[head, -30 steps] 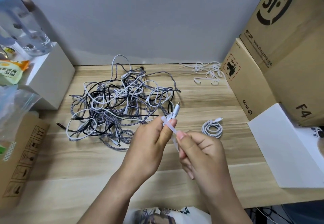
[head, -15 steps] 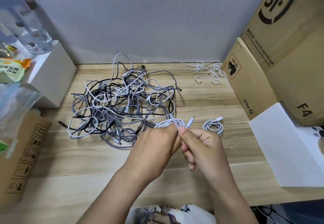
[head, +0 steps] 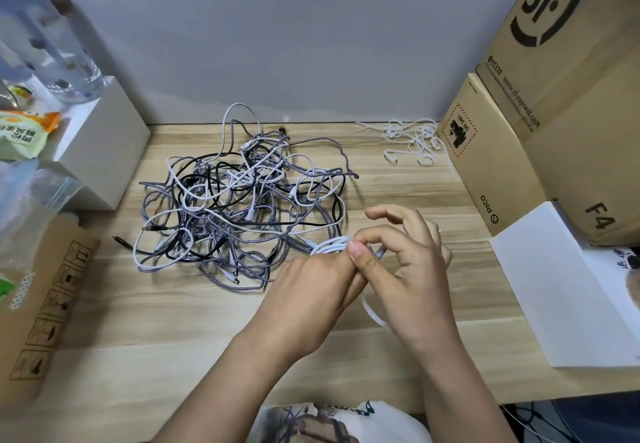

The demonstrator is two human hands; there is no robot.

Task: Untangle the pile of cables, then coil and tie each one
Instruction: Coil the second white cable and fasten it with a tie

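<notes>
A brown cardboard box printed with handling symbols (head: 45, 307) stands at the near left edge of the pale wooden tabletop (head: 194, 321); right of it, toward the middle, sprawls the tangled pile of grey braided, white and black cables (head: 239, 200); just right of the pile's near edge, the left hand (head: 311, 290), knuckles up and forearm angled in from the near side, grips a small coiled white cable (head: 330, 245); touching it, the right hand (head: 408, 262) pinches a thin white tie strip (head: 372, 312) at the coil between thumb and forefinger, its other fingers fanned loosely upward; at the far right lie loose white tie strips (head: 412, 141) beside stacked brown cardboard shipping boxes (head: 554, 96).
</notes>
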